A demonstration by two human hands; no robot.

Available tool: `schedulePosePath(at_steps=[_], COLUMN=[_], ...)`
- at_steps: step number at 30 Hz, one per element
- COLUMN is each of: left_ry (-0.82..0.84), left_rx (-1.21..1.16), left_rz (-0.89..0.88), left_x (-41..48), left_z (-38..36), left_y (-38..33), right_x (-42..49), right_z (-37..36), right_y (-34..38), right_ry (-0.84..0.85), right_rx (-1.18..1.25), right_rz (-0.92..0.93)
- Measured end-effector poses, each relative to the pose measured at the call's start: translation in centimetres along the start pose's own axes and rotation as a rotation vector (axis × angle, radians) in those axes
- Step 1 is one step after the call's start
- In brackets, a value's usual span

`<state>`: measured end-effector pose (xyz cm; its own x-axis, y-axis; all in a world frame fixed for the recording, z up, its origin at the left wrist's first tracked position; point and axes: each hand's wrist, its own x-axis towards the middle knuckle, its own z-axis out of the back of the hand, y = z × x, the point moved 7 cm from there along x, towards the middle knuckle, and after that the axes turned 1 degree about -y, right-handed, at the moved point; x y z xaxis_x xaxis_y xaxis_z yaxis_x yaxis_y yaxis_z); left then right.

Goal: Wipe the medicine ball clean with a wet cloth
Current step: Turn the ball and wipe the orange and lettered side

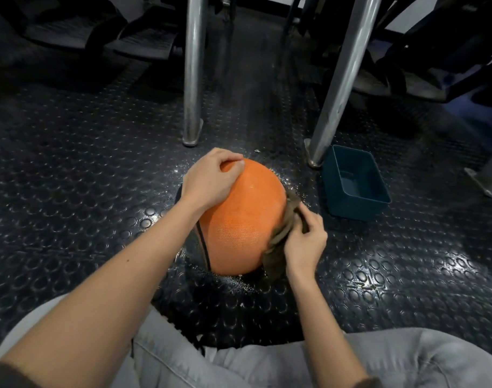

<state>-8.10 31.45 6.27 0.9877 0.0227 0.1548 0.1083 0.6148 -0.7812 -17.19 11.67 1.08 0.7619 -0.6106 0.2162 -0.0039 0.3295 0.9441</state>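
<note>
A: Where's the ball (244,217)?
B: On the studded black floor (71,163), btw. the person's grey trousers (393,359) and two metal legs (193,79). It's orange, w/ a black band on its left side.
A: Hands?
B: Left hand (208,180) sits top-left, fingers curled over the crown, holding it. Right hand (305,242) grips a bunched brown cloth (281,239), pressed vs. the ball's right side.
A: Anything nearby?
B: Blue tub (354,183) on the right, near but not touching. Droplets on the floor round the ball.
</note>
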Motion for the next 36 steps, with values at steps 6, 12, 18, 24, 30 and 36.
schedulePosePath(at_steps=[6,12,18,24,30,36], left_ry=[-0.057,-0.089,-0.194,-0.213,-0.176,-0.095], left_rx=[-0.137,-0.187,-0.214,-0.144,-0.480,-0.555], left_rz=[0.001,0.048,0.117,0.094,0.213,0.704], left_x=[-0.2,-0.8,-1.1,-1.3,-0.5,-5.0], left_z=[1.1,2.3,3.0,2.0,2.3,0.7], left_y=[1.7,3.4,4.5,2.9,3.9,11.1], right_x=[-6.1,-1.2,-5.5,-5.5,-0.7,0.1], right_z=[-2.9,-1.1,-3.7,-3.4,-1.6,-1.2], right_y=[6.7,-0.5,5.6,5.7,0.4,-0.9], right_ry=[0.084,0.079,0.052,0.042,0.108,0.169], right_rx=[-0.168,-0.021,-0.114,-0.153,0.065,0.088], right_rz=[0.541,0.001,0.406,0.564,-0.030,-0.198])
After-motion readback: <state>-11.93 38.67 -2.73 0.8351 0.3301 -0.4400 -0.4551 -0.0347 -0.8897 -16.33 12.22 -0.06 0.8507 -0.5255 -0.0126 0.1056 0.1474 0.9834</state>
